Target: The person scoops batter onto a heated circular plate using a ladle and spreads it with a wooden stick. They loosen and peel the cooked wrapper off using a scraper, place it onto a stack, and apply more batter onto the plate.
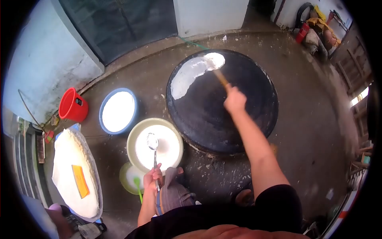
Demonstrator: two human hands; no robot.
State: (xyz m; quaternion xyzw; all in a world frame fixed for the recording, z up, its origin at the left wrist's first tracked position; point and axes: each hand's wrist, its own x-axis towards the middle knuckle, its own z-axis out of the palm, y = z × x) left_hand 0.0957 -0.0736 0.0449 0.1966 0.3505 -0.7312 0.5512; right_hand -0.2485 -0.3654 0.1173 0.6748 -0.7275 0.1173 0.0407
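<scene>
My right hand is wrapped round the wooden handle of a spreader above a large round black griddle. The spreader's head lies in white batter, which forms a curved band along the griddle's upper left; a thicker puddle sits at the band's far end. In my left hand is a metal ladle, its bowl coated white and held over a cream basin of white batter. Grey striped cloth lies beside that hand.
A blue basin of white liquid and a red bucket stand left. Pale sheets are stacked with an orange flat piece on top. A smaller bowl holds a green spoon. A red cylinder stands far right.
</scene>
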